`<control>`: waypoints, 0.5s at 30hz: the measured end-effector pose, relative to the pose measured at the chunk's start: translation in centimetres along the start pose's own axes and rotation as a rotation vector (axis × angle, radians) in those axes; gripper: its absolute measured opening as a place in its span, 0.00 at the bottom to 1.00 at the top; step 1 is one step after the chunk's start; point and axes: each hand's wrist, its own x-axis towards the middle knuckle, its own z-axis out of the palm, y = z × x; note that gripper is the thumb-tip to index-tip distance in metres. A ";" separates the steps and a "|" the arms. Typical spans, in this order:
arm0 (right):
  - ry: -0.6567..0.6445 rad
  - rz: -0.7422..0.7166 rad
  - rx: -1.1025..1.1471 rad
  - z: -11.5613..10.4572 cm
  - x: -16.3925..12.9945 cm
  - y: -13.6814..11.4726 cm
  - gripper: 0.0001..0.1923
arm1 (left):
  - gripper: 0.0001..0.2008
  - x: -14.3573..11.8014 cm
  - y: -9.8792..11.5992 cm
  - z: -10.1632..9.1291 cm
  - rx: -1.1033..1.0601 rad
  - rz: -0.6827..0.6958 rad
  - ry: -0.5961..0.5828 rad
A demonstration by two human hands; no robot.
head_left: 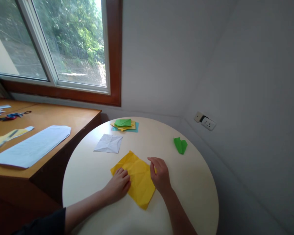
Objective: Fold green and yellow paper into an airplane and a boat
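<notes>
A creased yellow paper square (138,178) lies flat on the round cream table (191,182). My left hand (120,186) rests on its left edge with the fingers curled, pressing the sheet down. At the sheet's right corner my right hand (159,174) pinches the edge between thumb and fingers.
A creased white sheet (109,143) lies behind the yellow one. A stack of green, yellow and blue papers (124,124) sits at the table's far edge, a folded green piece (180,145) to the right. A wooden desk (51,114) at left holds papers (31,147) and scissors (12,116).
</notes>
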 end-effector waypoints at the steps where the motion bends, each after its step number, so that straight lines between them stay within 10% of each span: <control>1: -0.065 -0.011 0.007 0.3 -0.2 -0.6 0.19 | 0.10 0.1 0.0 0.3 0.019 -0.005 0.007; 15: -0.690 0.048 -0.145 2.6 -1.5 -0.8 0.24 | 0.25 -0.2 -0.9 1.5 0.053 0.072 -0.095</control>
